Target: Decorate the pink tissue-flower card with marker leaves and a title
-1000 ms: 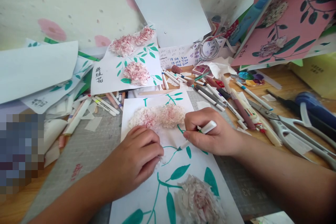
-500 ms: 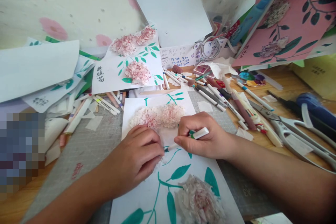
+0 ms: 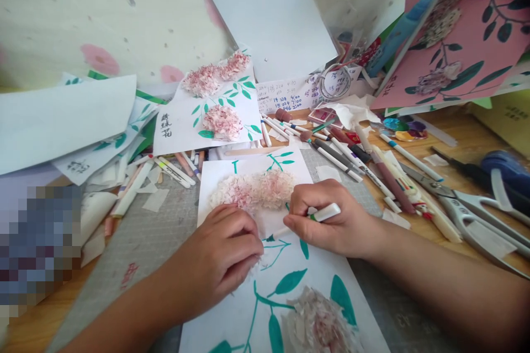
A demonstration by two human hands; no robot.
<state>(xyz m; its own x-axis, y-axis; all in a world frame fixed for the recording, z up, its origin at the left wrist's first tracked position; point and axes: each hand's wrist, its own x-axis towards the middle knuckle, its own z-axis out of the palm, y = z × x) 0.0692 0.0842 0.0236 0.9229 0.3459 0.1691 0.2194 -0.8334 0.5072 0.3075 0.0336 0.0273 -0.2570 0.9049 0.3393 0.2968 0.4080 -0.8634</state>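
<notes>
A green-tipped marker [image 3: 325,213] is gripped in my right hand [image 3: 321,218], fingers wrapped around it, its tip low over the white sheet [image 3: 314,281]. Thin green lines [image 3: 279,251] run beside the tip. My left hand [image 3: 226,248] lies on the sheet with curled fingers, over a pale fluffy paper flower [image 3: 253,268] that mostly hides beneath it. Above both hands sits a pinkish fluffy flower cluster [image 3: 252,188]. Nearer to me, a larger ruffled flower [image 3: 321,322] is surrounded by painted green leaves [image 3: 291,281].
A grey cutting mat [image 3: 144,248] lies under the sheet. Markers [image 3: 331,160] and paper scraps crowd the back. At right are large scissors [image 3: 467,204]. A similar flower picture [image 3: 186,121] leans behind, and a pink one [image 3: 464,38] stands at right.
Another short green stroke shows near the marker tip. My right hand has shifted slightly with the marker, while my left stays in place on the sheet. The whole view has moved a little.
</notes>
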